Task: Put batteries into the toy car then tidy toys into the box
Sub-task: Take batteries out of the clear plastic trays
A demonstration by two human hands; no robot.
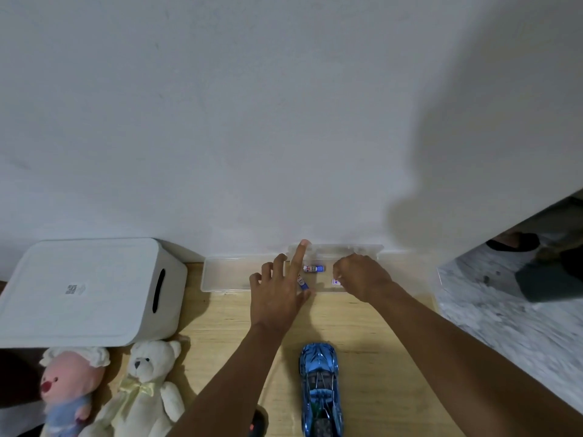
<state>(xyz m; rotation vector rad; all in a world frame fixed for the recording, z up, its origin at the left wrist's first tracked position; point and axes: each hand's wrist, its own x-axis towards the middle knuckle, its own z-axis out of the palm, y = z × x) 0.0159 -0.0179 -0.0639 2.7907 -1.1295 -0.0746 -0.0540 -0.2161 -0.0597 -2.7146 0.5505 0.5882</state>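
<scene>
An open clear plastic case (220,275) lies against the wall at the back of the wooden table. A loose battery (314,268) lies inside it. My left hand (277,298) hovers over the case with fingers spread, its index finger touching the raised lid; a second battery (302,283) sits beside its thumb. My right hand (359,275) curls its fingers down onto a third battery (336,282), mostly hidden beneath them. The blue toy car (318,383) stands near me between my forearms. The white lidded box (88,291) is at the left.
A pink plush doll (67,389) and a cream teddy bear (142,389) lie at the front left, below the box. A small dark object (257,424) pokes out under my left forearm. The table's right edge (438,298) drops to a marbled floor.
</scene>
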